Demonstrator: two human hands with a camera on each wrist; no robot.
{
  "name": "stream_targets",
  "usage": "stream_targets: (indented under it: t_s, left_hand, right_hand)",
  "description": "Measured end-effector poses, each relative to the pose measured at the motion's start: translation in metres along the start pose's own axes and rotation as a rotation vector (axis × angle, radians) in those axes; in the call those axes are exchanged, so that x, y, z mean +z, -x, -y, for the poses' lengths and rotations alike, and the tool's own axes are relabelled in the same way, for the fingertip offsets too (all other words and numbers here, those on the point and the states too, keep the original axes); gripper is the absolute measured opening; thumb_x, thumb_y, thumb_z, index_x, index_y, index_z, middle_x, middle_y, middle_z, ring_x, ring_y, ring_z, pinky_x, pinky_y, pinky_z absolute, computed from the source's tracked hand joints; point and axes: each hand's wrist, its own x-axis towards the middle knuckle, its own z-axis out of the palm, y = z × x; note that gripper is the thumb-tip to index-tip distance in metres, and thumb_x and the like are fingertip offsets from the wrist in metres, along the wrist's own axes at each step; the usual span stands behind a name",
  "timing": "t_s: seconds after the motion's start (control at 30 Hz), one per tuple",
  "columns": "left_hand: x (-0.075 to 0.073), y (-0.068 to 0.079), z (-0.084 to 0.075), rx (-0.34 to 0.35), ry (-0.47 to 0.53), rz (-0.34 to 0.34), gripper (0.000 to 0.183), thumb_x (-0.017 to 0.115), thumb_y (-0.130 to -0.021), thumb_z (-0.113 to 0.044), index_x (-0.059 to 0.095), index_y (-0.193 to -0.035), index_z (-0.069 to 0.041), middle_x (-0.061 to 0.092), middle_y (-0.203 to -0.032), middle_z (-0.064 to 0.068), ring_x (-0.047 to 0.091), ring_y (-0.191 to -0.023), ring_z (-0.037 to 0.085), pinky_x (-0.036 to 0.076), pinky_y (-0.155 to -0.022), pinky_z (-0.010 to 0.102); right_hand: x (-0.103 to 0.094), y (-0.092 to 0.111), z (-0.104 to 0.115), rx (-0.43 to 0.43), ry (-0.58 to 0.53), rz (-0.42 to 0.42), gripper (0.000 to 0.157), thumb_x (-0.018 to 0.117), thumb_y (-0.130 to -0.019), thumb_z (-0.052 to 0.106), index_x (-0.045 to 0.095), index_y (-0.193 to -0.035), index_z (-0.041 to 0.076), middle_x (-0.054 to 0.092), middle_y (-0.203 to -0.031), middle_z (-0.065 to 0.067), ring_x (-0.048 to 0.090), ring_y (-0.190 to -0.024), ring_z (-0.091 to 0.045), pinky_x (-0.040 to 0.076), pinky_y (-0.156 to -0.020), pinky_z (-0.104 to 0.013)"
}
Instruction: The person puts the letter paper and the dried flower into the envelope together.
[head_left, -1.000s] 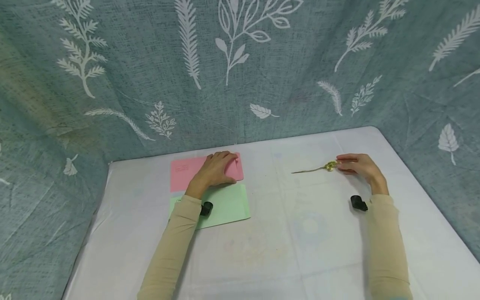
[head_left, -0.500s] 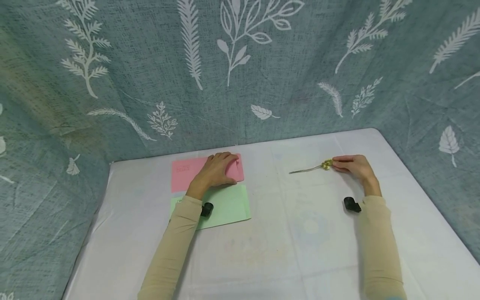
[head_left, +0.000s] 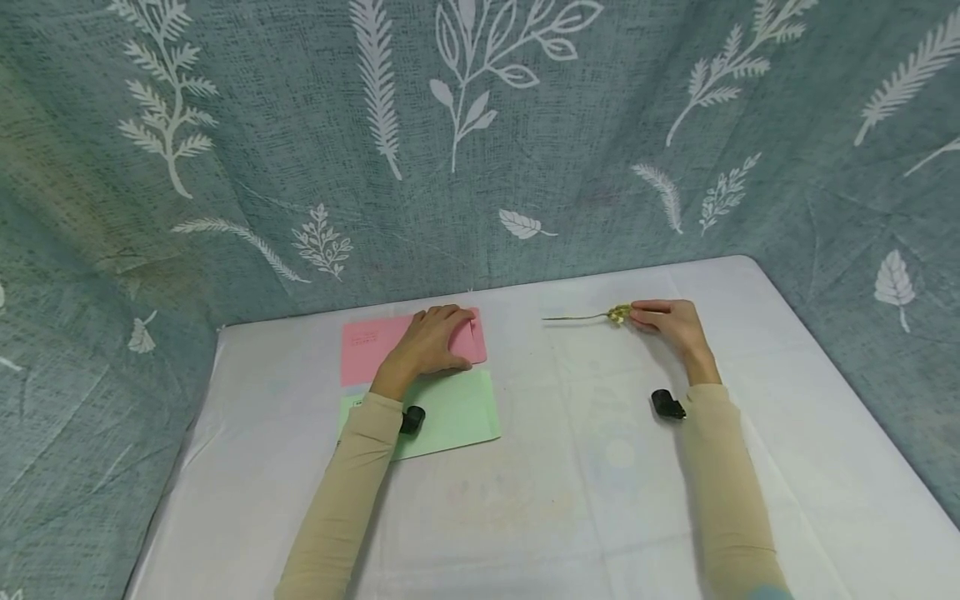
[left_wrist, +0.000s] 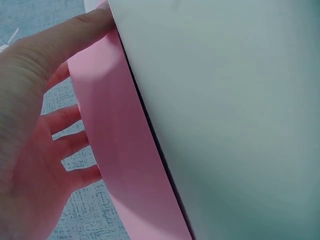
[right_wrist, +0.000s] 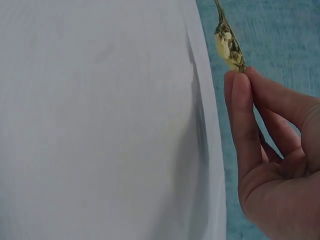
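Observation:
A pink envelope [head_left: 375, 337] lies at the back left of the table, just behind a light green envelope [head_left: 450, 417]. My left hand [head_left: 423, 346] spans the pink envelope near its right end, thumb at the near edge and fingers at the far edge. In the left wrist view the thumb lies along the pink paper [left_wrist: 107, 110] while the fingertips meet its outer edge. My right hand [head_left: 667, 321] pinches a dried flower sprig [head_left: 618, 314] by its yellowish blossom end. Its thin stem points left toward the envelopes. The right wrist view shows the blossoms [right_wrist: 227, 45] just past the fingertips.
A white cloth covers the table [head_left: 525, 517]. Behind and beside it hangs a green-blue curtain [head_left: 315, 125] with white leaf prints. Small black devices sit at the left wrist [head_left: 412, 419] and the right wrist [head_left: 667, 405].
My right hand has moved left with the sprig, bringing the stem closer to the envelopes; the stem now lies more level in view. My left hand and both envelopes have stayed put.

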Motion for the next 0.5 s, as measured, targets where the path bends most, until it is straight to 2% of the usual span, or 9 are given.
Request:
stream_targets:
  t_s: [0.13, 0.37, 0.5]
  left_hand:
    - [0.0, 0.0, 0.0, 0.001, 0.002, -0.001, 0.083, 0.085, -0.076, -0.036, 0.045, -0.146, -0.013, 0.044, -0.147, 0.015, 0.04, -0.134, 0.036, 0.026, -0.112, 0.056]
    - [0.0, 0.0, 0.001, 0.009, 0.006, -0.009, 0.082, 0.084, -0.076, -0.035, 0.045, -0.145, -0.013, 0.044, -0.146, 0.015, 0.04, -0.134, 0.036, 0.027, -0.111, 0.057]
    - [0.0, 0.0, 0.001, 0.009, 0.004, -0.008, 0.082, 0.084, -0.077, -0.035, 0.045, -0.145, -0.013, 0.044, -0.146, 0.015, 0.04, -0.134, 0.036, 0.027, -0.111, 0.056]
  right_hand:
    - [0.016, -0.004, 0.005, 0.007, -0.021, 0.024, 0.042, 0.068, -0.092, 0.006, 0.057, -0.128, -0.012, 0.073, -0.092, 0.003, 0.069, -0.079, -0.001, 0.054, -0.086, -0.028]
    - [0.04, -0.007, 0.008, -0.005, 0.001, 0.073, 0.038, 0.069, -0.091, 0.006, 0.061, -0.125, -0.01, 0.067, -0.118, -0.018, 0.07, -0.08, -0.002, 0.054, -0.088, -0.029]
    - [0.053, -0.01, 0.009, -0.009, 0.002, 0.09, 0.035, 0.068, -0.091, 0.004, 0.063, -0.123, -0.01, 0.067, -0.118, -0.021, 0.07, -0.078, -0.001, 0.055, -0.085, -0.028]
